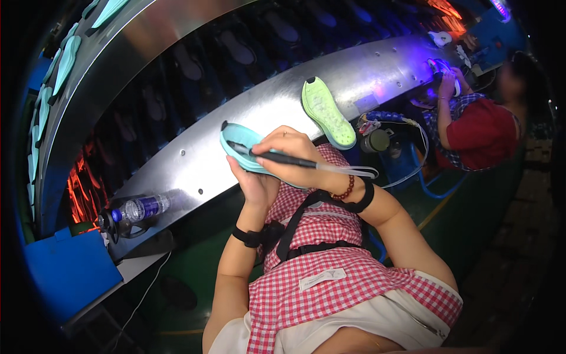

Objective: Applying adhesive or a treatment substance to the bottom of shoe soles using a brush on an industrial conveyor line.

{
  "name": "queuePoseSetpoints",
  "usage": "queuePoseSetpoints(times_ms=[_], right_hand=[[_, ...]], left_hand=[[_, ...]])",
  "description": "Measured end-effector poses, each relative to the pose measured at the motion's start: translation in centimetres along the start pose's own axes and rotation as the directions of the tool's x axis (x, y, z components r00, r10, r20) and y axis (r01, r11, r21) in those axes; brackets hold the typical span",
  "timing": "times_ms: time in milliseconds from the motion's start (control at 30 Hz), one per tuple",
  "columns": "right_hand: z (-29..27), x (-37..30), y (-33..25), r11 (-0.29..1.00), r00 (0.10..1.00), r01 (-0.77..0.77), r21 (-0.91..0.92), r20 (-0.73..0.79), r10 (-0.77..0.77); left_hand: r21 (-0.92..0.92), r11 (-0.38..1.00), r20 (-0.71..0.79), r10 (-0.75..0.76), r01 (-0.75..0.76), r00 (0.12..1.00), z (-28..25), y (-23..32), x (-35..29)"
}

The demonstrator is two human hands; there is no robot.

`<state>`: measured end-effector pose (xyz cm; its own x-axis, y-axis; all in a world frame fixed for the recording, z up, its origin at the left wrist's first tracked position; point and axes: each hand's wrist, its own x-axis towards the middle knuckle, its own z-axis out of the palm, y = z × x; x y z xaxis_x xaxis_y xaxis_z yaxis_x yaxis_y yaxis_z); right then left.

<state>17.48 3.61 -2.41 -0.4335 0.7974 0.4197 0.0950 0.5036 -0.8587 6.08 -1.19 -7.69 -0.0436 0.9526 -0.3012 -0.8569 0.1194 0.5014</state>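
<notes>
Checked apron (312,265) is closest to my camera, both forearms reaching past it to the bench (203,150). Teal sole (237,133) is up in the left hand (258,187), over the near edge of the bench. Left thumb lies along the near side; the other fingers are mostly hidden under the sole, so I can't tell how hard they grip. Right hand (292,150) pinches the brush (286,158) by its black handle, clear tube trailing back over the wrist. Key relation: sole's long axis runs far-left to near-right, tabbed end far-left. Right hand sits over the near-right half, so the hollow shows to its left, and the brush points left into it. Tip looks to be on the inner face; I can't confirm contact. Left hand carries from below, right works from above. Green sole (327,115) lies on the bench, far side and right of the right hand, well apart from the left, axis also far-left to near-right.
</notes>
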Motion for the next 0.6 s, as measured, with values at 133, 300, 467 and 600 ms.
queuePoseSetpoints(times_ms=[133,300,467,600], right_hand=[[-4.1,-1.1,-0.6,0.999,0.936,-0.041,0.025,0.351,0.029],[-6.4,-0.3,-3.1,0.946,0.923,-0.24,0.22,0.354,0.152],[-5.3,0.9,-4.3,0.961,0.986,-0.089,0.261,0.16,0.048],[-6.3,0.2,-5.2,0.929,0.957,-0.043,0.368,0.281,-0.068]], left_hand=[[0.018,0.991,0.093,0.128,-0.13,0.987,-0.9,2.7,0.7],[-0.019,1.0,0.3,0.008,-0.002,0.954,1.4,3.6,-0.7],[-0.352,0.928,0.311,-0.003,0.118,0.95,3.0,2.6,-1.5],[-0.274,0.961,0.419,0.074,0.048,0.905,4.0,3.2,-1.1]])
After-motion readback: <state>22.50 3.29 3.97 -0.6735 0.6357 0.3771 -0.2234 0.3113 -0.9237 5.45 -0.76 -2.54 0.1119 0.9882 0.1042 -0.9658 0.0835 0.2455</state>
